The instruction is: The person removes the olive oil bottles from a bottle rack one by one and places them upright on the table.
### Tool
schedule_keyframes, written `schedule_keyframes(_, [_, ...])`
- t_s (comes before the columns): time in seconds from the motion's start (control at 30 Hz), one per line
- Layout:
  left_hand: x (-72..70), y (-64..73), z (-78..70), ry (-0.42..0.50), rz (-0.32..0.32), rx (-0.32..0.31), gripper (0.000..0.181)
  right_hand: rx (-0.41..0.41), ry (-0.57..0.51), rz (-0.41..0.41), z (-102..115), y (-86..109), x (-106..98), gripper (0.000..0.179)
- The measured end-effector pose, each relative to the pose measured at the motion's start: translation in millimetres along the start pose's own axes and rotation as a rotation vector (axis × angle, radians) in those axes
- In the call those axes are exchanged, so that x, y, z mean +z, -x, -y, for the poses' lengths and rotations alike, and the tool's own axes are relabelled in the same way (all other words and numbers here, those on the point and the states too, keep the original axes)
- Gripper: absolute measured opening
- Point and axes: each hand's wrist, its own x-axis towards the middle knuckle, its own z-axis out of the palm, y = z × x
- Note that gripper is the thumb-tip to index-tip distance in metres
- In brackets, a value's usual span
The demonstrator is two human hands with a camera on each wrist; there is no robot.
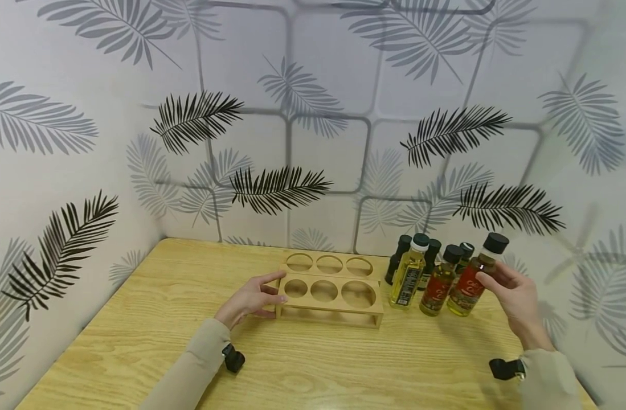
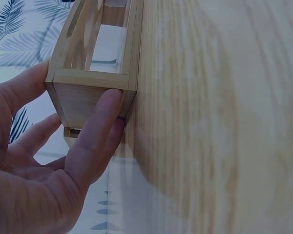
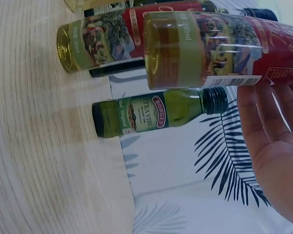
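Note:
At the left end of a wooden bottle rack [image 1: 323, 306], my left hand [image 1: 248, 302] holds the end panel between thumb and fingers. The rack has two stepped rows of round holes, with no bottles in them. My right hand [image 1: 518, 299] grips an oil bottle [image 1: 469, 289] with a red label and black cap, its top leaning right. In the right wrist view the base of this oil bottle [image 3: 224, 51] shows clear of the table, fingers at its side. A similar red-labelled bottle [image 1: 437, 287] stands just left of it.
Right of the rack stands a yellow oil bottle [image 1: 408, 276] with a dark label. Dark-capped bottles [image 1: 399, 259] are behind it. A small green olive oil bottle [image 3: 156, 113] stands near the patterned wall [image 1: 323, 148]. The wooden table [image 1: 313, 364] meets that wall.

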Motion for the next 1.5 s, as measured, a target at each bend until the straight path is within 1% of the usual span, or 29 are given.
schedule_keyframes(0.1, [0.0,0.0,0.0,-0.001,0.000,-0.002,0.070,0.035,0.129,0.030,-3,-0.8,-5,0.074])
schedule_keyframes(0.17, [0.0,0.1,-0.4,-0.003,0.001,0.000,0.070,0.055,0.194,0.059,-5,-1.5,-8,0.075])
schedule_keyframes(0.23, [0.1,0.4,-0.9,-0.006,0.000,0.001,0.070,0.051,0.253,0.086,-8,-2.6,-10,0.075])
schedule_keyframes(0.27, [0.2,0.5,-1.2,-0.007,0.000,0.002,0.070,0.044,0.259,0.096,-10,-3.2,-11,0.075])
schedule_keyframes(0.43, [0.0,0.9,-1.5,-0.002,-0.003,0.002,0.070,-0.020,0.233,0.142,-22,-6.1,-13,0.066])
schedule_keyframes(0.5, [0.0,1.1,-1.2,-0.003,-0.001,0.004,0.070,-0.026,0.229,0.160,-27,-6.6,-14,0.063])
schedule_keyframes(0.63, [-0.1,1.0,-0.1,-0.004,0.001,0.007,0.070,-0.019,0.245,0.197,-34,-7.2,-14,0.066])
schedule_keyframes(0.83, [-0.2,1.9,0.7,-0.011,0.002,0.011,0.069,-0.019,0.299,0.248,-40,-11.1,-13,0.066])
schedule_keyframes(0.97, [-0.2,2.5,-0.3,-0.011,0.005,0.015,0.070,0.018,0.327,0.285,-41,-13.3,-13,0.068])
schedule_keyframes(1.17, [0.9,1.1,-0.7,-0.017,0.003,0.010,0.069,0.098,0.313,0.332,-44,-12.5,-21,0.076])
schedule_keyframes(1.27, [0.6,0.6,-0.3,-0.020,0.001,0.010,0.069,0.093,0.300,0.320,-46,-13.7,-23,0.074])
schedule_keyframes(1.33, [0.3,0.5,0.0,-0.020,0.001,0.010,0.069,0.077,0.273,0.299,-46,-13.9,-23,0.073])
schedule_keyframes(1.4, [0.1,0.4,0.4,-0.016,0.002,0.011,0.069,0.050,0.254,0.274,-46,-14.8,-21,0.067])
schedule_keyframes(1.5, [0.4,0.7,1.0,-0.019,0.000,0.010,0.069,0.048,0.226,0.257,-45,-15.2,-20,0.064])
